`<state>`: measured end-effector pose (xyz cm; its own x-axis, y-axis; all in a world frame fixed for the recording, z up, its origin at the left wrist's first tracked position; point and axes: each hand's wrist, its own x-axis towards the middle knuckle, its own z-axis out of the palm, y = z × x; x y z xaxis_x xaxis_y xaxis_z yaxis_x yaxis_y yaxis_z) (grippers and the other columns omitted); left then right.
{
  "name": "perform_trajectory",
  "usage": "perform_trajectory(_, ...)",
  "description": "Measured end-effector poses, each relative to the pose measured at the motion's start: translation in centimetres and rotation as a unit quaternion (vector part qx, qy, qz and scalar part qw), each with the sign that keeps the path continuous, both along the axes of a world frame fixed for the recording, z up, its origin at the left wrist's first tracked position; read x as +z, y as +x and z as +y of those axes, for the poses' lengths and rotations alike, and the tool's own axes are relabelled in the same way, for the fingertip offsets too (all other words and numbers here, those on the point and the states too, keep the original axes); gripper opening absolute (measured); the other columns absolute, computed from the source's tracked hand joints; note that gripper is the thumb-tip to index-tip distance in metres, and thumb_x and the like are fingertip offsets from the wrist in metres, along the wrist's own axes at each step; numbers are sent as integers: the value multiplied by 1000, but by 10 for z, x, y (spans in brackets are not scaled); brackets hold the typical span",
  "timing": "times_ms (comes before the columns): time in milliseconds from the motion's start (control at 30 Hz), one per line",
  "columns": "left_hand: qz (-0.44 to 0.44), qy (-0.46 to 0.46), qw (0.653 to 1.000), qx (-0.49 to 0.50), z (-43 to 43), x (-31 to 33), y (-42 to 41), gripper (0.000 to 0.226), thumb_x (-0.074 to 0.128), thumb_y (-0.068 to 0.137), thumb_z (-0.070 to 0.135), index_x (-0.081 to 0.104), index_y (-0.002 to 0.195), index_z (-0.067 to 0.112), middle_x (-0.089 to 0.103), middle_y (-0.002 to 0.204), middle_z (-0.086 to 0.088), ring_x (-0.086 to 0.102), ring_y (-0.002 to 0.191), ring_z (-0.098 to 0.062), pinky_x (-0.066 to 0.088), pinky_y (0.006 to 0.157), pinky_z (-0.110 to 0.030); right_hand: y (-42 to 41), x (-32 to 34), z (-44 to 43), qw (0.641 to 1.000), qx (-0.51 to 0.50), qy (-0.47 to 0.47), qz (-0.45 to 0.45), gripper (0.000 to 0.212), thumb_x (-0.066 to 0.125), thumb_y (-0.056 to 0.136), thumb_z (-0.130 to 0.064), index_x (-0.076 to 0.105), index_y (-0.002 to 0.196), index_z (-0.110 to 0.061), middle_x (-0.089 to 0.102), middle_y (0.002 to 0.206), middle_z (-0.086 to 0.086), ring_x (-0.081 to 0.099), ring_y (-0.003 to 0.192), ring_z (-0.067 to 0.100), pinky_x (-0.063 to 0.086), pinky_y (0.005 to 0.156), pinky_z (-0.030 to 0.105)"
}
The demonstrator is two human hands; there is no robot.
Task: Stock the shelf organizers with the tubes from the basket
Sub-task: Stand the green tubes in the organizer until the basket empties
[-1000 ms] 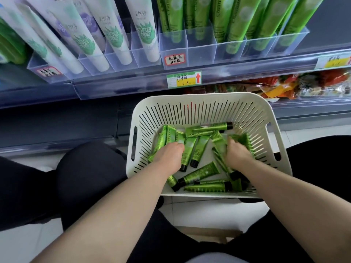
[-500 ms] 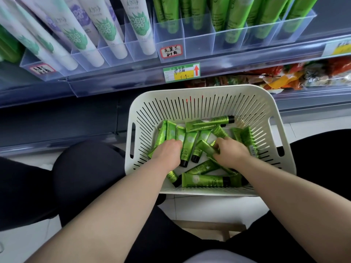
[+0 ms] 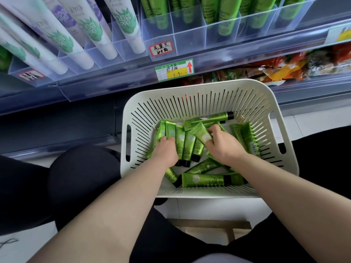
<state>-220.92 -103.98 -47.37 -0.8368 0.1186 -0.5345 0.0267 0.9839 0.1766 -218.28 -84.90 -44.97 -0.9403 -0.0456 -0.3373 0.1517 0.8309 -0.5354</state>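
A white slotted basket point(image 3: 199, 88) sat between the person's knees, just below the shelf edge. Green tubes point(image 3: 207, 180) with black caps lay heaped in its bottom. Some lay side by side with caps toward 6 o'clock, and others lay crosswise along the near wall.

The left hand point(image 3: 167, 149) lay knuckles-up on the row of tubes at the basket's 9 o'clock side, fingers bent down over them. Whether it had closed round any could not be told. The right hand point(image 3: 222, 143), nearer the middle, pinched a raised tube point(image 3: 199, 132) between thumb and fingers, its flat end tilted toward 10 o'clock above the heap. The two hands were near each other but apart.

At 12 o'clock from the basket, the shelf carried clear organizers point(image 3: 190, 40) with shelved green tubes point(image 3: 226, 16) standing in the compartments. At 10 o'clock, white tubes point(image 3: 91, 37) stood in another organizer. A handwritten label point(image 3: 161, 48) was stuck on the organizer front. A green-and-yellow price tag point(image 3: 174, 70) with a red arrow sat on the shelf edge beneath it. Bright snack packets point(image 3: 281, 67) lay on the lower shelf at 2 o'clock.
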Motion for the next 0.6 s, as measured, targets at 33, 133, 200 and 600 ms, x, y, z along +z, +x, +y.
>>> perform_trajectory(33, -6, 1, 1000, 5, 0, -2, -2, 46, 60, 87, 6, 47, 131, 9, 47, 126, -13, 45, 120, -33, 44, 97, -41, 0, 0, 0, 1000, -10, -22, -5, 34, 42, 95, -23, 38, 125, -7, 53, 68, -1, 53, 62, 20, 35, 46, 30)
perform_trajectory(133, -17, 6, 1000, 20, 1, -7, -5, 41, 63, 91, 19, 49, 130, 15, 50, 122, -13, 46, 119, -33, 44, 95, -40, -2, 3, 2, 997, -39, -59, -8, 27, 37, 98, -25, 40, 118, -8, 60, 75, 5, 55, 64, 21, 35, 48, 31)
perform_trajectory(200, -5, 24, 999, 48, 2, -8, -6, 35, 65, 91, 28, 54, 122, 14, 49, 122, -12, 48, 115, -31, 44, 94, -39, -2, 4, 3, 997, -45, -62, -7, 25, 37, 98, -26, 41, 117, -10, 62, 81, 7, 55, 68, 22, 36, 53, 33)
perform_trajectory(600, -15, 85, 982, 165, 15, 2, -7, 58, 56, 85, 13, 34, 138, 13, 57, 85, 0, 61, 73, -20, 49, 56, -34, 0, 6, 0, 998, 10, -61, 34, 29, 45, 97, -18, 39, 124, -11, 56, 73, 1, 53, 62, 18, 39, 49, 35)
